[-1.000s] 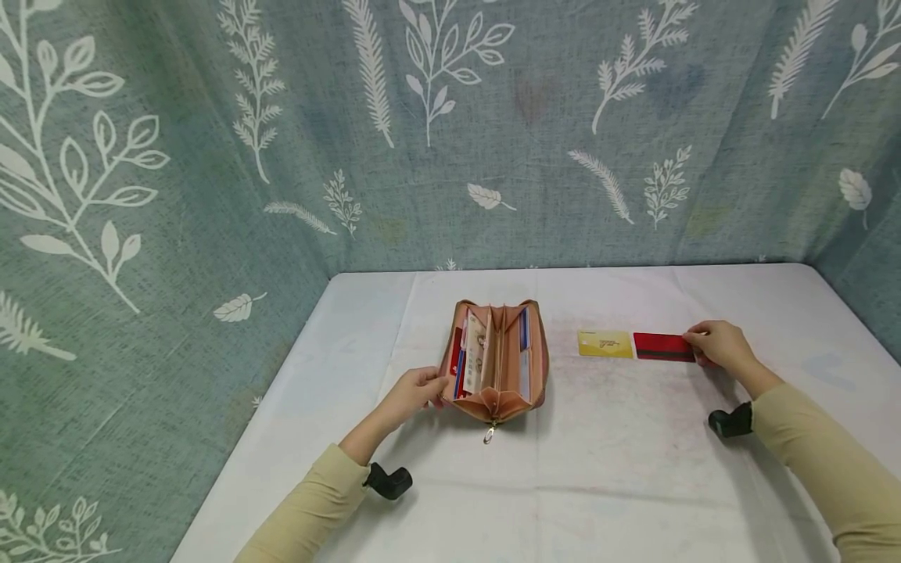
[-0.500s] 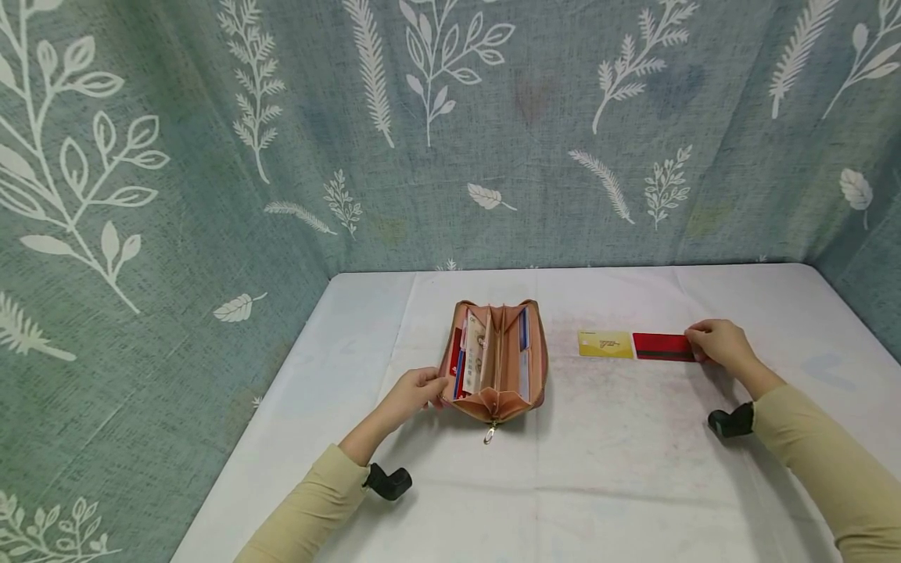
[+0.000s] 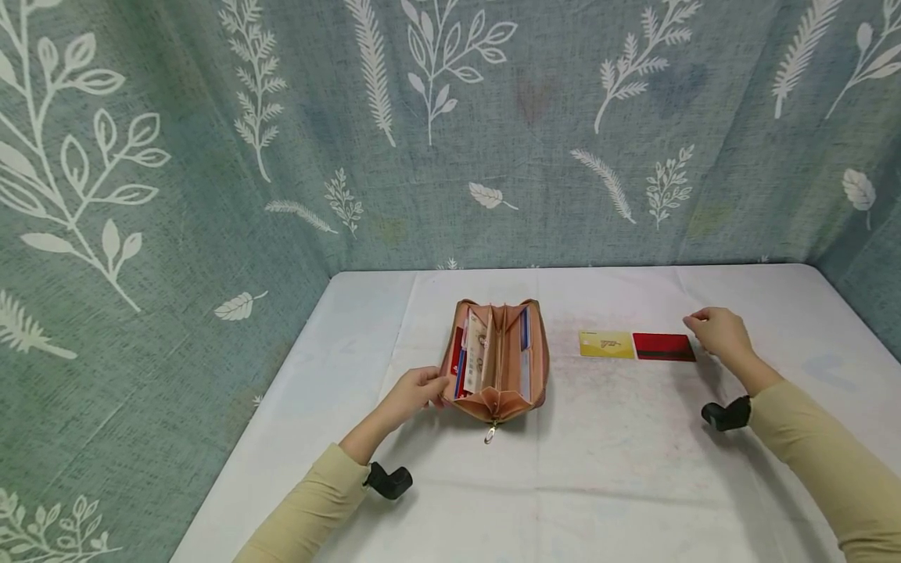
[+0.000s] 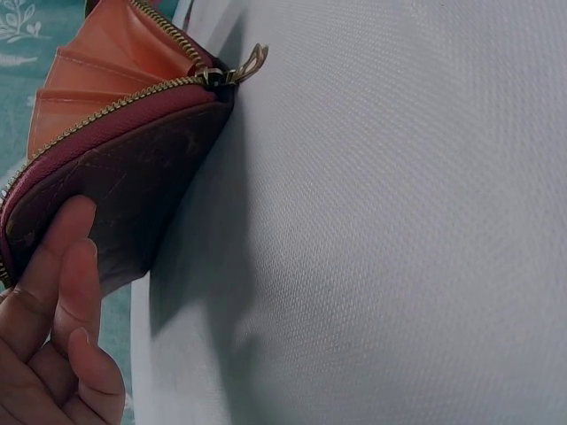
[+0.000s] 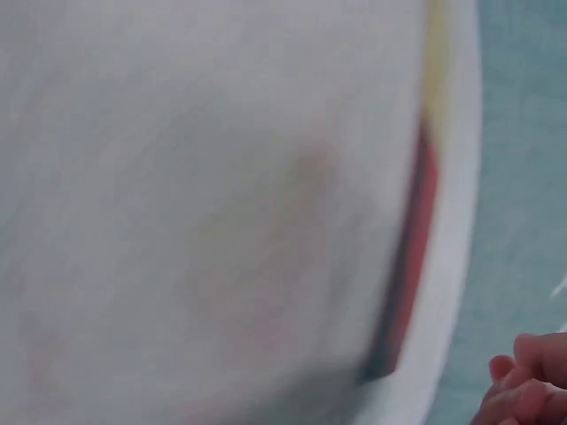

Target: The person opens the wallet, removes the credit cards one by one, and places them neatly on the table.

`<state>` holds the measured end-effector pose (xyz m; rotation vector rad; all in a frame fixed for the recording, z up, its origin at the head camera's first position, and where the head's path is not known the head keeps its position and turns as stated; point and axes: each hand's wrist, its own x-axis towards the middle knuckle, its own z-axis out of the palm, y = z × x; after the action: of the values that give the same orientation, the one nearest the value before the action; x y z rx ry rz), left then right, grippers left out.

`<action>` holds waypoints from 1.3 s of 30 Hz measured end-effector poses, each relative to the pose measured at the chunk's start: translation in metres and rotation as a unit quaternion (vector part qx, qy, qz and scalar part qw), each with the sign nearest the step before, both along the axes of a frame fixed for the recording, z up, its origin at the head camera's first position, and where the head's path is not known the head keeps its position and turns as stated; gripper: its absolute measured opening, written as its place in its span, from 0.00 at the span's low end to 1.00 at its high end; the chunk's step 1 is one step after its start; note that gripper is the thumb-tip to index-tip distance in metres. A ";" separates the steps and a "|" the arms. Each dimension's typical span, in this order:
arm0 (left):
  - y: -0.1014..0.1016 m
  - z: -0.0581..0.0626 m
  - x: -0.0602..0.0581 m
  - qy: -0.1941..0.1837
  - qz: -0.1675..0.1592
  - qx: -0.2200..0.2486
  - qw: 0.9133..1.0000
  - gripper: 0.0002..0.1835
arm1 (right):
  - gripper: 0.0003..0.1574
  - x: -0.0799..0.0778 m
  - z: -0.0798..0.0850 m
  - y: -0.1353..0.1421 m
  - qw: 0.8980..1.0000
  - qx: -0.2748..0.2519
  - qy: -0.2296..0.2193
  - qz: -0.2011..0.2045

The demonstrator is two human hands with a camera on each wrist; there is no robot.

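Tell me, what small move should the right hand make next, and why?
Probably the right hand should move over to the open wallet: that hand looks empty and is off the red card, which lies beside the yellow card, while more cards show in the wallet and the left hand holds its edge.

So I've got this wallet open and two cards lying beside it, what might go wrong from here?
If the left hand lets go, the brown zip-around wallet with orange lining might tip or fold shut. With its zip open, tilting could spill the printed paper inside. The flat yellow rectangular card and red dark-striped card lie close together, so the nearby right hand may nudge them.
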<state>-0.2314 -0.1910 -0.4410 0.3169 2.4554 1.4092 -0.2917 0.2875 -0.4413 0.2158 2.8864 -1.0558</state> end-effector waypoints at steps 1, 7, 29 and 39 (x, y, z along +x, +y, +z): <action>0.000 0.000 0.000 0.002 -0.001 -0.001 1.000 0.16 | 0.26 0.000 0.004 -0.004 1.000 0.007 0.003 0.000; -0.001 0.001 0.001 0.003 -0.001 -0.004 1.000 0.16 | 0.28 -0.006 0.021 -0.028 1.000 -0.018 0.001 -0.004; -0.001 0.001 -0.002 0.001 -0.005 0.006 1.000 0.17 | 0.24 -0.004 0.034 -0.133 0.976 -0.206 0.006 0.066; 0.005 0.015 0.006 -0.007 -0.005 0.003 1.000 0.14 | 0.21 0.001 0.017 -0.168 0.961 -0.260 -0.026 0.091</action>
<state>-0.2254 -0.1863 -0.4261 0.3203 2.4356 1.4099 -0.2909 0.1193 -0.4238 -0.0485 2.4096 -1.6757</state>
